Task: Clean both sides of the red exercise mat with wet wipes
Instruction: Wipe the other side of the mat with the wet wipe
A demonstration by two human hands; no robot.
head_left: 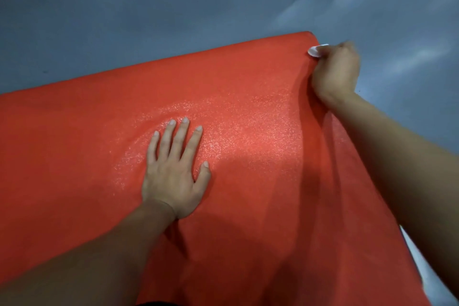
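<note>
With your left hand flat, fingers straight, on the red mat filling the lower frame, your right hand grips its upper-right edge with the wet wipe; pull harder and that wipe may slip out
</note>
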